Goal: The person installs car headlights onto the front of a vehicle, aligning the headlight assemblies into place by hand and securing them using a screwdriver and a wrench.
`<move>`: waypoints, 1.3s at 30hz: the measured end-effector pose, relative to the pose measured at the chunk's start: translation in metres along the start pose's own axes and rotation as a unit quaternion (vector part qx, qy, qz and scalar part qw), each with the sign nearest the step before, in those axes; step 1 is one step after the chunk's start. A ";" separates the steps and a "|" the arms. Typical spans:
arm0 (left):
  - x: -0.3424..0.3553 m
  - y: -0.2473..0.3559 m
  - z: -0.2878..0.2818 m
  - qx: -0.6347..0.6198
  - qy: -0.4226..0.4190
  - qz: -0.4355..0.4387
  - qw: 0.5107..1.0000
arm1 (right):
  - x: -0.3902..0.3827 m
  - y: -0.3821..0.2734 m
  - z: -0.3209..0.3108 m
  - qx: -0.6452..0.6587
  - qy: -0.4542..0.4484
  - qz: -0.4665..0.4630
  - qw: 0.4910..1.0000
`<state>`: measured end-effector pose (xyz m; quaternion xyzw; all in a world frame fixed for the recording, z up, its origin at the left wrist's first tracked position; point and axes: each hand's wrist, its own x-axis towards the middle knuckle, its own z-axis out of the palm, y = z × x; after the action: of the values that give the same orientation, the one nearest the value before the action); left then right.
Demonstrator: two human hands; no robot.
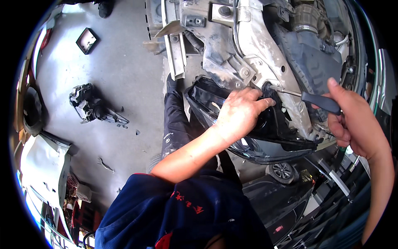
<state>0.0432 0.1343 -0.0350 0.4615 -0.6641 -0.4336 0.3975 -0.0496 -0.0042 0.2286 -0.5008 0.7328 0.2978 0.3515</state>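
Note:
A car headlight (286, 146) with a black housing and clear lens sits at the front corner of a stripped car body (271, 52). My left hand (242, 112) lies over its upper edge, fingers curled round the black housing near a mounting tab. In my right hand (352, 116) is a screwdriver (321, 103) with a dark grey handle, its end between thumb and curled fingers. The metal shaft points left, and its tip meets a dark round fitting (267, 87) beside the headlight, just above my left fingers. What the tip engages is too small to make out.
A removed black and grey part (89, 103) lies on the grey floor at left, with a small square tray (87, 41) farther back. A white body panel (44, 166) stands at the left edge. A dark car (277, 195) is at lower right. My leg (176, 120) is beside the bodywork.

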 end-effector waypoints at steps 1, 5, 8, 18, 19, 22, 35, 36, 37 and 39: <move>0.001 -0.001 -0.001 0.001 0.002 0.001 1.000 | 0.002 0.007 0.005 -0.026 0.020 -0.069 0.997; 0.001 0.001 -0.002 -0.011 -0.009 -0.004 1.000 | 0.004 0.023 0.009 -0.348 0.151 -0.386 0.841; 0.000 0.000 -0.002 -0.004 -0.009 -0.005 1.000 | 0.004 0.013 -0.002 -0.094 0.090 -0.142 0.981; -0.001 -0.001 -0.002 -0.012 -0.008 -0.012 1.000 | 0.006 0.001 -0.004 0.025 -0.004 0.121 0.992; 0.003 -0.003 -0.001 -0.012 -0.006 -0.009 1.000 | 0.005 0.003 -0.002 0.003 -0.009 0.114 0.993; 0.000 0.000 -0.004 -0.001 -0.014 -0.011 1.000 | 0.012 0.028 0.008 -0.349 0.188 -0.385 0.833; 0.001 -0.004 0.000 -0.007 -0.020 -0.019 1.000 | 0.014 0.000 -0.012 -0.039 -0.034 0.020 0.998; 0.000 -0.003 0.000 -0.011 -0.008 -0.017 1.000 | 0.018 0.003 -0.009 -0.015 -0.060 0.081 0.995; 0.000 -0.001 0.000 -0.013 -0.008 -0.018 1.000 | 0.020 0.005 -0.007 0.004 -0.078 0.140 0.987; 0.001 0.002 -0.003 -0.009 -0.019 -0.021 1.000 | 0.025 0.025 -0.008 -0.408 0.056 -0.399 0.819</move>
<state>0.0455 0.1328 -0.0323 0.4635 -0.6577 -0.4566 0.3796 -0.0807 -0.0155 0.2151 -0.8628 0.2981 0.3749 0.1616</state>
